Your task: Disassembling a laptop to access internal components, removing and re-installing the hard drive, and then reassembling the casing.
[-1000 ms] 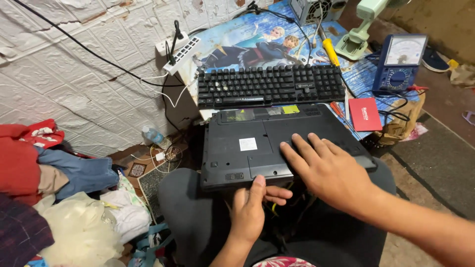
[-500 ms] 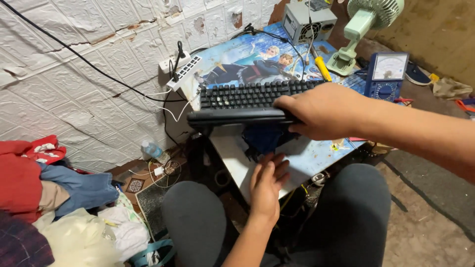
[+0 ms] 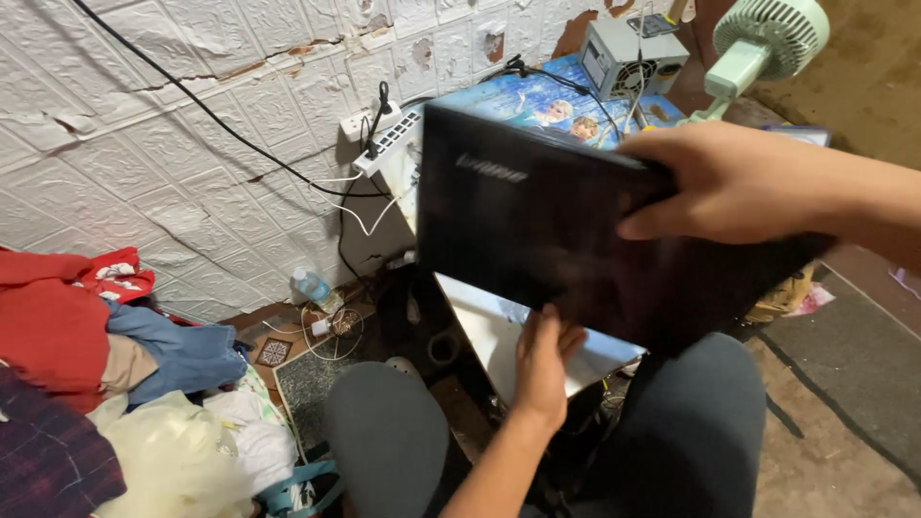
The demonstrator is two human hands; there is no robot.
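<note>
A closed black laptop [image 3: 566,240] is tilted up on edge above my lap, its dark lid facing me. My right hand [image 3: 729,182] grips its upper right edge from above. My left hand [image 3: 545,360] holds its lower edge from underneath, fingers pressed to the underside. The laptop hides the keyboard and most of the low table [image 3: 499,336] behind it.
A white power strip [image 3: 389,139] with cables hangs on the white textured wall. A grey power supply box [image 3: 628,58] and green fan [image 3: 763,43] stand at the back right. A pile of clothes [image 3: 86,336] lies at left, a small bottle [image 3: 309,285] on the floor.
The laptop lay flat on my lap, then was lifted level, and now it is tipped up with the lid facing me. Both hands moved with it.
</note>
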